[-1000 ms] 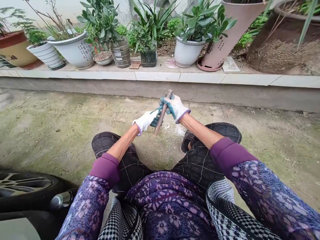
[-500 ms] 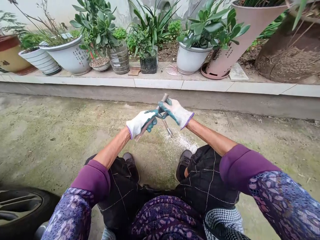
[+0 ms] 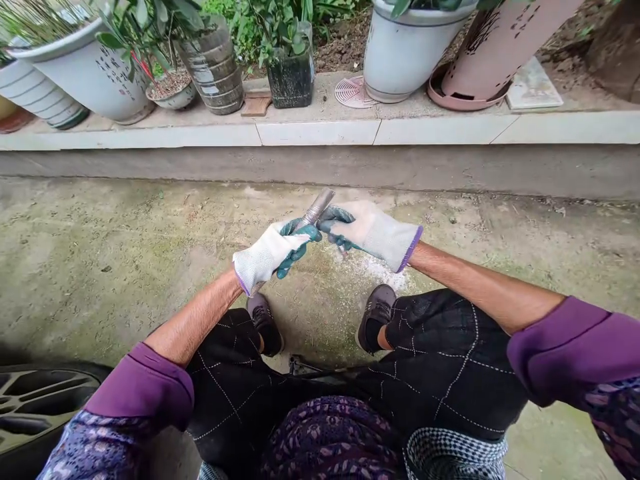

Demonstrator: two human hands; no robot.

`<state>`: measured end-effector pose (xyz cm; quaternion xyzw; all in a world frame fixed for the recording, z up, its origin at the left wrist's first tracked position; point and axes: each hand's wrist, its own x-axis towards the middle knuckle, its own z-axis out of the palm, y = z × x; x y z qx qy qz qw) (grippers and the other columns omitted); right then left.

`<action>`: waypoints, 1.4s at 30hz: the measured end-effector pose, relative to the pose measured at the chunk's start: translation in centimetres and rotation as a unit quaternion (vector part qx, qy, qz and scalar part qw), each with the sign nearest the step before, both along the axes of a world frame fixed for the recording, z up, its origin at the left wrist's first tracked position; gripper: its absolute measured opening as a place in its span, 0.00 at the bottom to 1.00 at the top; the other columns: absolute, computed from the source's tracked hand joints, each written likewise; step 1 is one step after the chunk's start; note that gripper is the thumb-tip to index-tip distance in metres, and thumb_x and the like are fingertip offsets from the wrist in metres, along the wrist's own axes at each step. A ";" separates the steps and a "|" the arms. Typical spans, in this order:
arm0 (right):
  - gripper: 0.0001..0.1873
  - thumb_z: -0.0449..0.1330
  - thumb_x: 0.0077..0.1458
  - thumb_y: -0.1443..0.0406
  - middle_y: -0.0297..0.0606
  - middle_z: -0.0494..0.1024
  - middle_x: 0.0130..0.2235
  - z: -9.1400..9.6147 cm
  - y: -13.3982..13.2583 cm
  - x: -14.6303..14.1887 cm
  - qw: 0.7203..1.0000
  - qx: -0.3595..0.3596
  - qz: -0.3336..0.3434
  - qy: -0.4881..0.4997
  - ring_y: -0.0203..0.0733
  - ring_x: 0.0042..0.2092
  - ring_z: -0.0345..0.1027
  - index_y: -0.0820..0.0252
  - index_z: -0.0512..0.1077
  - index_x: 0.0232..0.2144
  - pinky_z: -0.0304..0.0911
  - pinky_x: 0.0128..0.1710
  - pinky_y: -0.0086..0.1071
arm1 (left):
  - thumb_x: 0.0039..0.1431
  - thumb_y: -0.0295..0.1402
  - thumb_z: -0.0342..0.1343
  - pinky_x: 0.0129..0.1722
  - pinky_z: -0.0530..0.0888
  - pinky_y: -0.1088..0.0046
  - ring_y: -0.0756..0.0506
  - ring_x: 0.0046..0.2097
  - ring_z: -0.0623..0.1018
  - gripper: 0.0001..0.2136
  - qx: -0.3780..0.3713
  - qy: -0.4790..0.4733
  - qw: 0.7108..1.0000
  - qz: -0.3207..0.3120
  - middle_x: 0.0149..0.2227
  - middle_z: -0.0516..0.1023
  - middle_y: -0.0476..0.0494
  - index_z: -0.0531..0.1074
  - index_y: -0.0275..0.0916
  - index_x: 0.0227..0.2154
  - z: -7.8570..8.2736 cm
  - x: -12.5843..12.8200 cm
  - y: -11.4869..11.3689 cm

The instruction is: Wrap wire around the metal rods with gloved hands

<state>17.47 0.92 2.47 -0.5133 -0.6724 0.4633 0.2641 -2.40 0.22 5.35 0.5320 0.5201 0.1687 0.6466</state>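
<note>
My left hand (image 3: pixel 277 252), in a white knit glove with a green coated palm, is closed round a grey rod-like stick (image 3: pixel 319 205). Its upper end points away from me, and fine rings like wound wire or a thread circle it just above my fingers. On the right of the stick, my right hand (image 3: pixel 367 230), gloved the same way, has its fingers bent together close against the ringed part. What those fingers pinch is hidden. Below them shows the tip of a thin piece (image 3: pixel 343 252); I cannot tell whether it is held or lies on the ground.
White powder or chips (image 3: pixel 383 272) are scattered on the mossy concrete between my feet. Ahead runs a low tiled ledge (image 3: pixel 320 133) with potted plants, including a white pot (image 3: pixel 410 57) and a pink planter (image 3: pixel 493 60). A wheel (image 3: pixel 45 407) stands at lower left.
My view has tilted down and come closer. My right hand has shifted from over the stick to its right side, uncovering the ringed part. My left hand still grips the stick.
</note>
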 end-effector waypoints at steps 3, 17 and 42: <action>0.05 0.61 0.53 0.67 0.37 0.77 0.30 0.6 -0.3 0.9 0.995 0.079 0.002 -0.055 0.38 0.32 0.70 0.60 0.78 0.29 0.66 0.33 0.32 | 0.61 0.38 0.57 0.12 0.53 0.81 0.57 0.15 0.54 0.09 0.032 0.019 0.999 0.028 0.19 0.58 0.59 0.71 0.39 0.40 0.7 0.2 0.2; 0.04 0.57 0.50 0.68 0.31 0.72 0.24 3.1 -2.4 0.9 0.981 0.110 0.066 -0.143 0.34 0.26 0.60 0.59 0.73 0.26 0.56 0.28 0.30 | 0.62 0.43 0.55 0.33 0.68 0.72 0.46 0.30 0.74 0.13 0.274 0.465 0.799 -0.264 0.27 0.74 0.46 0.74 0.44 0.45 -1.1 -0.7 1.1; 0.07 0.63 0.54 0.66 0.33 0.73 0.21 2.4 -2.1 -0.5 0.940 0.130 0.110 -0.296 0.37 0.25 0.63 0.54 0.75 0.24 0.48 0.26 0.33 | 0.55 0.36 0.61 0.33 0.64 0.70 0.43 0.28 0.70 0.05 0.257 0.401 0.847 -0.235 0.18 0.59 0.51 0.74 0.44 0.34 -2.1 -1.3 1.7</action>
